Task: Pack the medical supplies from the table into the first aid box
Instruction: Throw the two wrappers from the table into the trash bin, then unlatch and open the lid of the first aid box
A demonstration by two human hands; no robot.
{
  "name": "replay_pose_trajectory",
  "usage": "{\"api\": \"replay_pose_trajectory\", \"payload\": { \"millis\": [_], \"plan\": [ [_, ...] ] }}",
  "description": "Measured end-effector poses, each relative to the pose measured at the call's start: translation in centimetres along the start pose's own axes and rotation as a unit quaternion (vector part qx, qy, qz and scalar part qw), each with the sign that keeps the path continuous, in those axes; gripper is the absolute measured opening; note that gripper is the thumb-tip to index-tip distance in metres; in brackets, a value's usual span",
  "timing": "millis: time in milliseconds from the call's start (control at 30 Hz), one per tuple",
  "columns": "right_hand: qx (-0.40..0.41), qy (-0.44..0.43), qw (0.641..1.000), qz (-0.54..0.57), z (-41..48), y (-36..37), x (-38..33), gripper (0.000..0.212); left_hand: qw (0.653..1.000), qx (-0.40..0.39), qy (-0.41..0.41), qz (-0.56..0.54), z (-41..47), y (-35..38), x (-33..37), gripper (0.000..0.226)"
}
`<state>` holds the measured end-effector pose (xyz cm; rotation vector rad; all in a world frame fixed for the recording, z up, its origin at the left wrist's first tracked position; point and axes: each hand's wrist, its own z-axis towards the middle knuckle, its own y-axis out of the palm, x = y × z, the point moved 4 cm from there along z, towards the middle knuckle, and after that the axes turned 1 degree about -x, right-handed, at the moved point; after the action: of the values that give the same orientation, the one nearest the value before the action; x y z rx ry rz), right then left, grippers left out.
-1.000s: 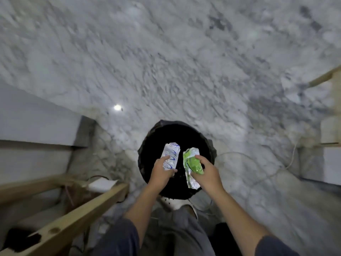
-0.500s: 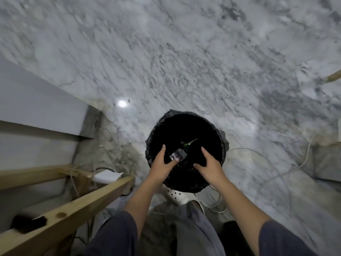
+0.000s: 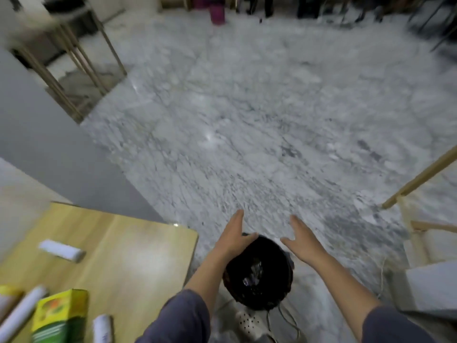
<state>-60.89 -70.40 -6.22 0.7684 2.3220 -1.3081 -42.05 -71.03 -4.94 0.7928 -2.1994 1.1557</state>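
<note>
Our left hand (image 3: 232, 240) and right hand (image 3: 303, 243) hover spread and empty over the bin (image 3: 288, 263). A roll (image 3: 61, 251) and green carton (image 3: 60, 315) lie on the counter (image 3: 138, 256), near left. Next, we judge, we turn there and grasp one.

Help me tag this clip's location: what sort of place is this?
Probably an indoor workroom: grey-white marble-patterned floor, a light wooden table carrying white rolls and a green-yellow carton, and a round black-lined waste bin beside it.

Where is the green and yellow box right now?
The box stands at the head view's bottom left, on the wooden table, between a long white roll and a shorter white roll.
</note>
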Motion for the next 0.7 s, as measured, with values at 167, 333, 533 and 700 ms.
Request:
{"api": "replay_pose_trajectory", "payload": {
  "millis": [167,333,533,700],
  "plan": [
    [0.045,-0.073,0.995,-0.057,-4.3,-5.9,-9.4,0.075,0.995,0.088,0.054,0.018,-6.1,-9.1,4.8,0.085],
    [0.05,-0.179,0.978,-0.099,-8.1,-6.5,-20.7,0.075,0.977,0.192,0.03,0.086,-14.0,-18.8,1.9,0.085],
    [0.0,-0.307,0.936,-0.175,-12.0,1.0,-34.2,0.073,0.943,0.32,-0.058,0.074,-26.1,-27.1,-7.2,0.084],
    [-0.047,-0.438,0.869,-0.224,-16.5,10.9,-42.8,0.074,0.911,0.38,-0.146,0.062,-37.5,-29.1,-14.9,0.084]
  ]
}}
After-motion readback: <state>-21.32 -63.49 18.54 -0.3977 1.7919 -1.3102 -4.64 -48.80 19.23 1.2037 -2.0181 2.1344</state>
